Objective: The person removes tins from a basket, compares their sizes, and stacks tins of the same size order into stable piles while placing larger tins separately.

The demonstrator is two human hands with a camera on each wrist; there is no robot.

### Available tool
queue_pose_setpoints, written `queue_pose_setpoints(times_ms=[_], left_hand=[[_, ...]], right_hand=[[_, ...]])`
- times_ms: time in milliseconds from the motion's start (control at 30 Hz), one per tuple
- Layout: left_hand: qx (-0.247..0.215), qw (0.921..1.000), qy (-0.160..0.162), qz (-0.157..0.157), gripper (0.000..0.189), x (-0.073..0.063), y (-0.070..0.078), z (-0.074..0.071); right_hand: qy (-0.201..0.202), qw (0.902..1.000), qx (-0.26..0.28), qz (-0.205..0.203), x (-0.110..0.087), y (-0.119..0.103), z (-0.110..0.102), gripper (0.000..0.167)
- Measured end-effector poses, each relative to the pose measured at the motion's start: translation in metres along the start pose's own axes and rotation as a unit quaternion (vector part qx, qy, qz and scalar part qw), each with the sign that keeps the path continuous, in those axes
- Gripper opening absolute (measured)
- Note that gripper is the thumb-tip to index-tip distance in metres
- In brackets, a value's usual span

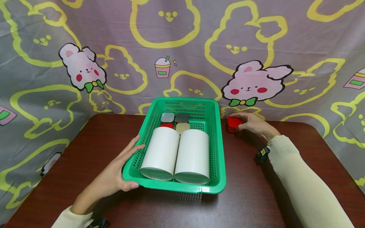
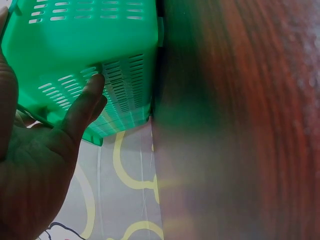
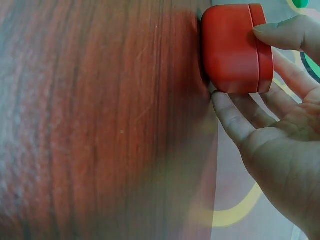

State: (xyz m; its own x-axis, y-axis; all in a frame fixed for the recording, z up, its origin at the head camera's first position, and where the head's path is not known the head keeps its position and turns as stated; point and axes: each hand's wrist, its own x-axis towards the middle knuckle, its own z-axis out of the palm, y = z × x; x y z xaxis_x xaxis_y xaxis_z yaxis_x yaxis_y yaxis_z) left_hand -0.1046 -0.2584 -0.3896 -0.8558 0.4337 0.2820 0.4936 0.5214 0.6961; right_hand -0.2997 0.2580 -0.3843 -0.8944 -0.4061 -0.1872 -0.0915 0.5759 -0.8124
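A green plastic basket (image 1: 221,148) stands on the table, holding two white cylinders (image 1: 191,156) side by side at its near end. Behind them are several small square-lidded boxes: silver (image 1: 167,117), dark grey (image 1: 182,118), beige (image 1: 182,127) and red (image 1: 167,125). My left hand (image 1: 115,174) grips the basket's near left corner, thumb at the front rim, fingers along the slotted side wall (image 2: 120,80). To the right of the basket, my right hand (image 1: 255,125) holds a red lidded box (image 3: 232,50) between thumb and fingers, close over the tabletop.
The brown wooden table (image 1: 242,190) has rounded far corners. Behind it hangs a cloth (image 1: 188,57) with rabbit and drink-cup prints. A black wrist device (image 1: 262,155) sits at the right cuff.
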Motion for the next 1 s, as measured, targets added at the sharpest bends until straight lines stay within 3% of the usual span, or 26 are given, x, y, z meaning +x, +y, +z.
queue_pose_setpoints(times_ms=[700,1000], left_hand=[[0.001,1.0000,-0.003,-0.005,0.099,0.0003,0.0018,-0.0011],[-0.001,1.0000,-0.004,-0.007,0.100,0.0001,0.0000,-0.0015]], right_hand=[[0.005,0.9997,-0.005,-0.025,-0.0006,0.0039,-0.0022,0.070],[0.019,0.9986,-0.042,-0.024,-0.0077,-0.0036,-0.0051,0.075]])
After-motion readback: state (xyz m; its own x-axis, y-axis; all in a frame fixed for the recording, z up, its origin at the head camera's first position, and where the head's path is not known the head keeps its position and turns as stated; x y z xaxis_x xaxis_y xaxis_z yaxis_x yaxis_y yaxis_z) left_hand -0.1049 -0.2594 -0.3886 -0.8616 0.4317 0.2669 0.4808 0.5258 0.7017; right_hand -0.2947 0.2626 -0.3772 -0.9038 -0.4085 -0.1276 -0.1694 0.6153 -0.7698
